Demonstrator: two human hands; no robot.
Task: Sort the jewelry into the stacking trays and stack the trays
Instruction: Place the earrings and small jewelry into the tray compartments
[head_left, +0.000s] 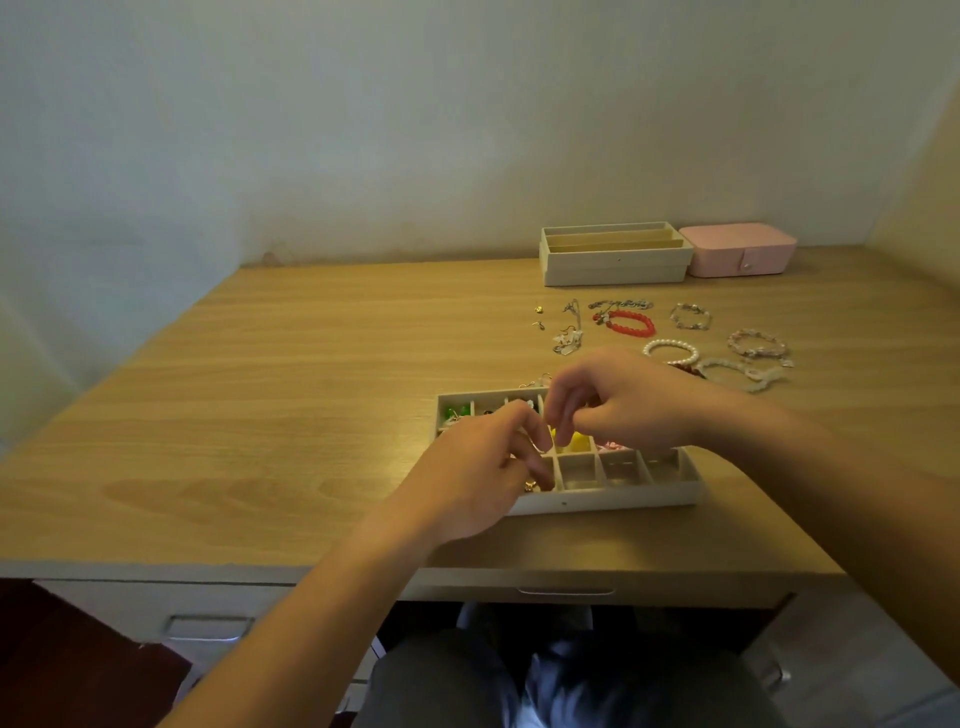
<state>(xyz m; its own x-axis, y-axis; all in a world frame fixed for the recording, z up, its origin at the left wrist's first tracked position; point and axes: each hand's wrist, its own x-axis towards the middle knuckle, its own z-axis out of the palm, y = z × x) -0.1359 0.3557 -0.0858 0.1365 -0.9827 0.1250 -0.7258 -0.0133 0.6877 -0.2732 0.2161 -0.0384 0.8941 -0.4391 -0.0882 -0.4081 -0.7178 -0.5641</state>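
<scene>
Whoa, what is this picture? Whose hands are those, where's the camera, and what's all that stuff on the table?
There is no machine here, just a person. The camera sits on their head and looks down, so you see their own arms. The left hand and the right hand are over a white tray with little compartments, on a wooden desk. Some compartments hold small colourful things, like a yellow piece and a green piece. The fingers are curled as if pinching something tiny, but it is too small to see. Further back lie loose bracelets, such as a red bead bracelet and a white pearl bracelet. Behind those stand more stacked trays and a pink box.
</scene>
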